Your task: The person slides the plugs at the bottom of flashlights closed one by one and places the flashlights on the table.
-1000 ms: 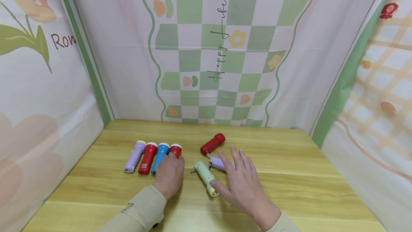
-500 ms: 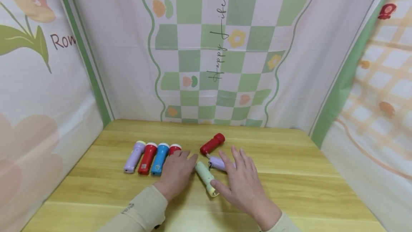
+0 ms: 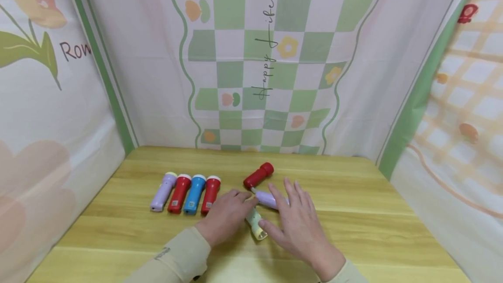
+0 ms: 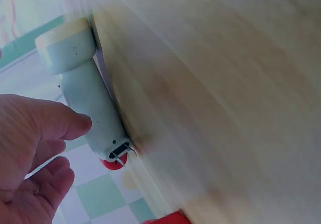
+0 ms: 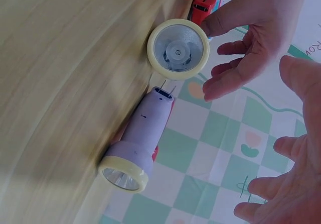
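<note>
4 flashlights [image 3: 194, 194] lie in a row; the left hand [image 3: 227, 214], loose, is just beside the green flashlight [image 3: 256, 225], ungripped; the right hand [image 3: 299, 227], spread, holds nothing.

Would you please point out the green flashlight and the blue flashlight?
Green flashlight [image 4: 90, 93]: left wrist view, on its barrel.
Blue flashlight [image 3: 194, 194]: head view, on its barrel.

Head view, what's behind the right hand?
A purple flashlight lies partly behind the right hand. Its tail end shows, but its lamp end is covered there by the fingers, and the table directly below the palm can't be seen.
</note>
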The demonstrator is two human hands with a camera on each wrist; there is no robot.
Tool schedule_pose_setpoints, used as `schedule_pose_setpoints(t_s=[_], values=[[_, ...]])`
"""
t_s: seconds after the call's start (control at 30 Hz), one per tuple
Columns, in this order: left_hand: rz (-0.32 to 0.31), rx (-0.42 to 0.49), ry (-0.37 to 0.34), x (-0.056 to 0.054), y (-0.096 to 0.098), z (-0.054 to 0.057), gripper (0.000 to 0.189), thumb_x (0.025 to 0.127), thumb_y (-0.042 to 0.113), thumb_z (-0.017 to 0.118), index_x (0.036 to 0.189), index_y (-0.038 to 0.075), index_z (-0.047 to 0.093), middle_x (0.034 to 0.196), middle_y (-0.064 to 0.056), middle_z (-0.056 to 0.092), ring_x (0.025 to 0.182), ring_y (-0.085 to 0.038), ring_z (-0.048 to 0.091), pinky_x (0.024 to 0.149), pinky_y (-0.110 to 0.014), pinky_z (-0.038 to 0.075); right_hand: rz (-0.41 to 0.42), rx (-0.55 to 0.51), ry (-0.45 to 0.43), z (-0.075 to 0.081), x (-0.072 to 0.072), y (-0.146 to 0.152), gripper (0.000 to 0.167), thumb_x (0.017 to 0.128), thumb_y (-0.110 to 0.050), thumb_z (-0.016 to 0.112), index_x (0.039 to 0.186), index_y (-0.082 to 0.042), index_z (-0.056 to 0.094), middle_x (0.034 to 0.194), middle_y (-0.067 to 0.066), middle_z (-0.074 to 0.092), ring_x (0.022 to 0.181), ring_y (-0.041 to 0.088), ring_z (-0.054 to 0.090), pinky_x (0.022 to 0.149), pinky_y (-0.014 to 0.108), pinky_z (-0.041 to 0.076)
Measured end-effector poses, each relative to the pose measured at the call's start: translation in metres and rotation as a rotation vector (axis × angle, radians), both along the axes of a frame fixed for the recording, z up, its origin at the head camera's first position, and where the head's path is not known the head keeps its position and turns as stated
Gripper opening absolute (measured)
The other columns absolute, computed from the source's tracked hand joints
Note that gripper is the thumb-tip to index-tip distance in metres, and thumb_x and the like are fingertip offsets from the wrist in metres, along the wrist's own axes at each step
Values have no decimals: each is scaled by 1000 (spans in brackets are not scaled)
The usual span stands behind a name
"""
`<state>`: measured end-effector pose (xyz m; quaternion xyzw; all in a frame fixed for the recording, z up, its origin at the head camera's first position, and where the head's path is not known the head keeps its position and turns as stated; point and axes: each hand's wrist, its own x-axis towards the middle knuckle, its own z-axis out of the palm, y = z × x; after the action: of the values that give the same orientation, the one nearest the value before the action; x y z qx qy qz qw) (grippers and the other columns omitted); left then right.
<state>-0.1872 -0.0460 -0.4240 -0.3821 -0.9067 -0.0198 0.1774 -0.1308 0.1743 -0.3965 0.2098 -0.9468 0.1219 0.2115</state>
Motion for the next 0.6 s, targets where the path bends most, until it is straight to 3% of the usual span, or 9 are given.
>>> schedule_pose_setpoints(t_s=[0.33, 0.6], values=[[-32, -84, -39, -1, 13, 0, 52, 97, 13, 73, 147, 18, 60, 141, -5, 66, 122, -23, 65, 105, -36, 54, 4, -9, -5, 1, 1, 3, 84, 92, -56, 72, 159, -17, 42, 162, 31, 34, 149, 55, 32, 118, 71, 29], [-50, -122, -51, -1, 17, -3, 56, 95, 13, 75, 147, 24, 59, 146, -3, 63, 114, -22, 65, 96, -35, 57, 1, -17, -19, 0, 1, 6, 85, 91, -57, 73, 160, -17, 42, 163, 31, 32, 150, 55, 30, 118, 71, 28]])
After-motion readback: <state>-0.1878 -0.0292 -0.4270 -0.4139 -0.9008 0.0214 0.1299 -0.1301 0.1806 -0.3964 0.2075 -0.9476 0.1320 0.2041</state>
